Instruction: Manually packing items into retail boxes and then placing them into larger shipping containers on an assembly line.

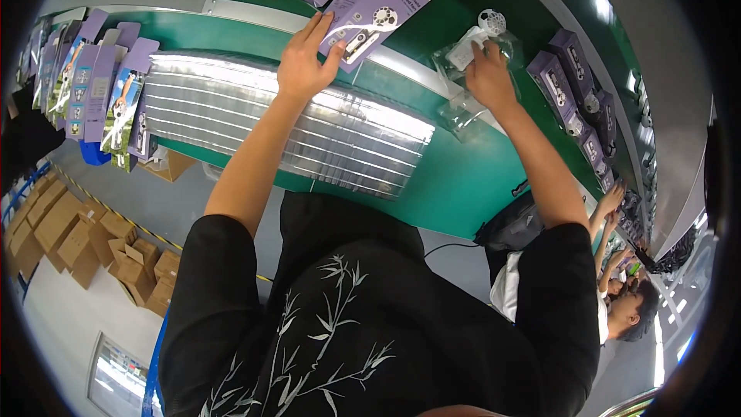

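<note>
My left hand (307, 62) grips the near end of a purple printed carton (378, 11), fingers on one side and thumb on the other. The carton lies tilted, and its far-end flaps stand open. To the right, my right hand (489, 73) has its fingers closed on a white handheld fan (468, 48) in a clear plastic bag. The fan's round black-and-white head (492, 22) resembles a football and shows beyond the fingers. Part of the fan's body is hidden by my hand. Loose clear plastic (465, 114) lies just below the right hand.
Stacked clear plastic sheets (231, 100) lie on the green bench (455, 185) before me. Open purple cartons (93, 81) stand at the left; more boxes (571, 81) sit on the right along a green conveyor belt. A black bag (513, 224) hangs at the bench edge. Co-workers (629, 305) are at right.
</note>
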